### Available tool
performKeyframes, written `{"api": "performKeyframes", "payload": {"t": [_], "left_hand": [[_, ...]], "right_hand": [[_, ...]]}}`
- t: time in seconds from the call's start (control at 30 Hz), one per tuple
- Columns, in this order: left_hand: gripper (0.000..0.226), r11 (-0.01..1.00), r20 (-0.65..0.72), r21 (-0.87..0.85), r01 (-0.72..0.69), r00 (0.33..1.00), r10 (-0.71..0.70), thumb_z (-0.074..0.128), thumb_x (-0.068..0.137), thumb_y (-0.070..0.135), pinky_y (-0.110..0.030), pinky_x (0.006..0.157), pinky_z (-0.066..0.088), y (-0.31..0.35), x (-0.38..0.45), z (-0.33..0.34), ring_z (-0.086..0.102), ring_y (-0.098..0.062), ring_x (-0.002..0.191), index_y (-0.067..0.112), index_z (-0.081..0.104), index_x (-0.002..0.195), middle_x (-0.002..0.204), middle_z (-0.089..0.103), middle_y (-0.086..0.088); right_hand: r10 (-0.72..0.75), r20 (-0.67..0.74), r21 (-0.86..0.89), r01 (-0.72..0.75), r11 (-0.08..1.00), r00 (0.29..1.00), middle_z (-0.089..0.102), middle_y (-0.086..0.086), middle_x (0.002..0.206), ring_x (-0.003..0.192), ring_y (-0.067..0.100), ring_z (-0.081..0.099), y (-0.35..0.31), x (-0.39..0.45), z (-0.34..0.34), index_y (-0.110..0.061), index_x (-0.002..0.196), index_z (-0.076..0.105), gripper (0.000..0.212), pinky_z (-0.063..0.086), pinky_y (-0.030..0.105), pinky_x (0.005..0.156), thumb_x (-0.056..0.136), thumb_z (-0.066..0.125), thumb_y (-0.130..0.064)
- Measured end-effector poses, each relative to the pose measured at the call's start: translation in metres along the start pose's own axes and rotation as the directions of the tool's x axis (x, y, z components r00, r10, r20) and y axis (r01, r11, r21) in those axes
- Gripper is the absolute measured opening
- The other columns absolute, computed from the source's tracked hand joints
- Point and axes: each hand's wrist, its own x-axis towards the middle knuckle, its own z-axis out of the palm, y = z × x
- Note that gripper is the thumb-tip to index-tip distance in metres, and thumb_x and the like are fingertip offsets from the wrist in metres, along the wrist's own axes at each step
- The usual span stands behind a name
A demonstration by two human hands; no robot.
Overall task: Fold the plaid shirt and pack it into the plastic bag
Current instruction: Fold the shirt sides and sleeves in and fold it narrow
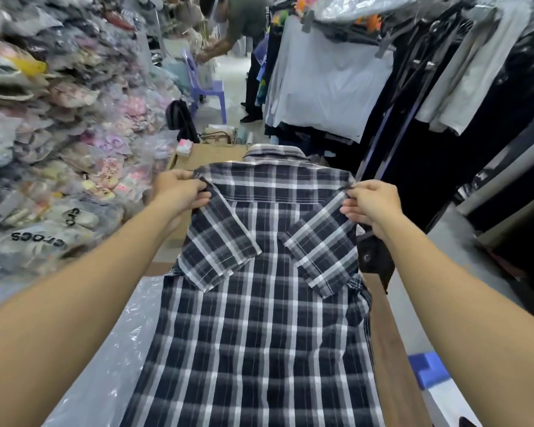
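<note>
A dark navy and white plaid shirt (259,318) lies back side up along a narrow wooden table (389,359), collar at the far end. Both short sleeves are folded inward over the back. My left hand (182,192) pinches the shirt's left shoulder edge. At the right shoulder edge, my right hand (372,203) grips the cloth in the same way. A clear plastic bag (111,359) lies flat on the table, partly under the shirt's left side.
Stacks of bagged clothes (59,134) rise along the left. Hanging garments on a rack (429,87) crowd the right. A cardboard box (210,155) sits beyond the collar. Farther back stand a purple plastic chair (207,90) and a person bending over (244,29).
</note>
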Motion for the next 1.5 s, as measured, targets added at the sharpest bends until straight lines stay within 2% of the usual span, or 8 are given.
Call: {"api": "performKeyframes", "payload": {"t": [0.33, 0.47, 0.77, 0.87, 1.07, 1.27, 1.37, 1.5], "left_hand": [[0.013, 0.885, 0.176, -0.342, 0.317, 0.946, -0.271, 0.051, 0.091, 0.008, -0.036, 0.076, 0.063, -0.094, -0.068, -0.061, 0.070, -0.026, 0.087, 0.000, 0.054, 0.101, 0.098, 0.069, -0.018], [0.031, 0.883, 0.168, -0.170, 0.436, 0.896, -0.410, 0.076, 0.082, 0.032, -0.032, 0.060, 0.056, -0.158, -0.092, -0.092, 0.066, -0.018, 0.051, 0.006, 0.067, 0.096, 0.071, 0.071, -0.009], [0.100, 0.843, 0.250, 0.170, 0.510, 0.805, -0.537, 0.085, 0.048, 0.075, -0.057, 0.106, 0.044, -0.217, -0.106, -0.092, 0.057, -0.034, 0.126, 0.022, 0.062, 0.130, 0.135, 0.064, -0.009], [0.109, 0.860, 0.218, 0.234, 0.454, 0.838, -0.501, 0.081, 0.055, 0.074, -0.056, 0.110, 0.039, -0.209, -0.097, -0.077, 0.053, -0.032, 0.129, 0.017, 0.048, 0.142, 0.144, 0.056, -0.006], [0.019, 0.854, 0.370, -0.035, 0.518, 0.801, -0.471, 0.065, 0.090, 0.031, -0.035, 0.065, 0.057, -0.173, -0.112, -0.084, 0.075, -0.023, 0.070, 0.016, 0.072, 0.099, 0.093, 0.078, -0.007], [0.091, 0.842, 0.512, 0.248, 0.479, 0.673, -0.534, 0.096, 0.044, 0.050, -0.052, 0.102, 0.047, -0.207, -0.137, -0.125, 0.070, -0.031, 0.108, 0.011, 0.069, 0.121, 0.120, 0.072, -0.014], [0.095, 0.861, 0.438, 0.262, 0.437, 0.741, -0.509, 0.079, 0.063, 0.072, -0.058, 0.118, 0.024, -0.214, -0.118, -0.119, 0.041, -0.027, 0.141, 0.029, 0.050, 0.143, 0.153, 0.045, 0.002], [0.111, 0.884, 0.290, 0.287, 0.370, 0.846, -0.448, 0.077, 0.060, 0.076, -0.055, 0.120, 0.020, -0.210, -0.100, -0.099, 0.034, -0.029, 0.145, 0.020, 0.041, 0.148, 0.158, 0.039, -0.004]], "right_hand": [[0.348, 0.278, 0.437, -0.440, 0.784, 0.895, 0.070, 0.027, 0.106, 0.078, 0.032, 0.078, 0.103, -0.057, -0.041, -0.003, 0.099, 0.055, 0.013, 0.064, 0.035, 0.063, 0.089, 0.048, -0.006], [0.519, 0.329, 0.186, -0.593, 0.783, 0.789, 0.061, 0.010, 0.073, 0.056, 0.023, 0.064, 0.178, -0.084, -0.058, -0.005, 0.073, 0.060, 0.033, 0.059, 0.032, 0.058, 0.086, 0.059, -0.035], [0.499, 0.376, -0.067, -0.514, 0.855, 0.781, 0.067, 0.002, 0.133, 0.121, 0.027, 0.064, 0.237, -0.126, -0.045, -0.025, 0.133, 0.061, 0.087, 0.044, 0.051, 0.109, 0.059, 0.089, -0.063], [0.431, 0.320, -0.110, -0.418, 0.902, 0.844, 0.073, 0.008, 0.120, 0.112, 0.030, 0.068, 0.217, -0.130, -0.026, -0.016, 0.127, 0.062, 0.056, 0.051, 0.053, 0.100, 0.082, 0.081, -0.042], [0.374, 0.508, 0.268, -0.555, 0.788, 0.776, 0.074, 0.017, 0.113, 0.098, 0.036, 0.074, 0.192, -0.136, -0.046, -0.003, 0.125, 0.063, 0.042, 0.056, 0.050, 0.092, 0.084, 0.066, -0.011], [0.544, 0.615, -0.223, -0.537, 0.814, 0.571, 0.075, 0.010, 0.105, 0.097, 0.028, 0.073, 0.228, -0.162, -0.065, -0.011, 0.095, 0.076, 0.048, 0.054, 0.044, 0.089, 0.059, 0.094, -0.036], [0.574, 0.537, -0.344, -0.461, 0.818, 0.618, 0.049, -0.003, 0.147, 0.136, 0.027, 0.050, 0.228, -0.153, -0.056, -0.021, 0.148, 0.047, 0.090, 0.043, 0.045, 0.105, 0.075, 0.076, -0.064], [0.487, 0.409, -0.196, -0.447, 0.873, 0.772, 0.058, 0.004, 0.145, 0.126, 0.027, 0.058, 0.226, -0.133, -0.043, -0.023, 0.144, 0.050, 0.105, 0.047, 0.051, 0.106, 0.059, 0.080, -0.076]]}}
